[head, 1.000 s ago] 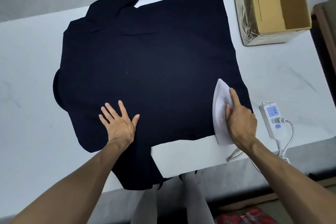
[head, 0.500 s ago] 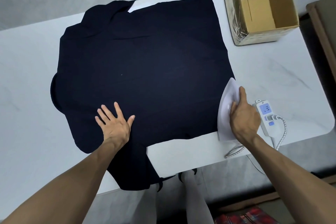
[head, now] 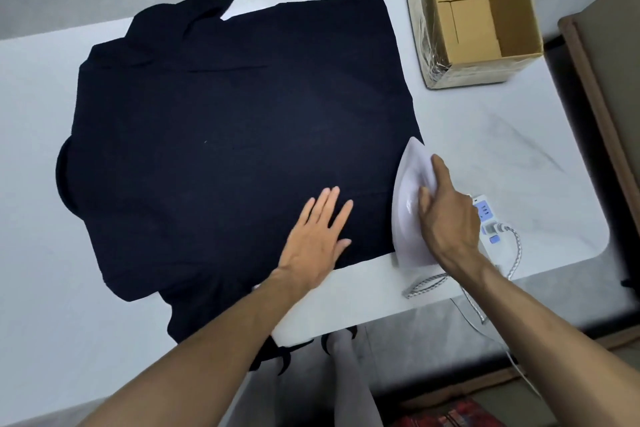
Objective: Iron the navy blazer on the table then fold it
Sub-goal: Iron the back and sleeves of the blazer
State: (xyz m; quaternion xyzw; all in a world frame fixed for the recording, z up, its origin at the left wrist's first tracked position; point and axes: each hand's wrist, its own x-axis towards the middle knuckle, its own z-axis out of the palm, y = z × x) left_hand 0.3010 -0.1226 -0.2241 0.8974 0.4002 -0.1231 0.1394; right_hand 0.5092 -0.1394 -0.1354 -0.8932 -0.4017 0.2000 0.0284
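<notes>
The navy blazer lies spread flat over the white table, one sleeve hanging over the near edge. My left hand presses flat on the blazer's near right part, fingers straight. My right hand grips the handle of a white iron, which stands on the blazer's near right corner, tip pointing away from me.
An open cardboard box stands at the table's far right corner. A white power strip with a braided cord lies right of the iron near the table's front edge. A wooden piece of furniture is at the right.
My left hand slid right across the blazer toward the iron. The iron stays at the blazer's right edge with my right hand on it.
</notes>
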